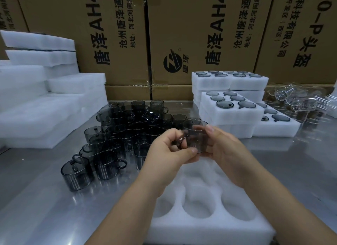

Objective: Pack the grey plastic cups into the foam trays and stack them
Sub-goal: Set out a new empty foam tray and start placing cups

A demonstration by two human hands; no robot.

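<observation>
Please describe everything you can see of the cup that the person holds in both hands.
The held cup is a short cylinder of see-through smoky grey plastic, open rim up, with a dark loop handle on its left side. It is roughly upright, in the air above the foam tray, whose visible pockets are empty. The left hand pinches the handle; the right hand grips the wall.

Tall brown cardboard cartons (116, 35) printed with black Chinese characters stand in a row behind the shiny steel worktop (36, 199). A heap of clear plastic cups (295, 98) lies at its far right.
</observation>
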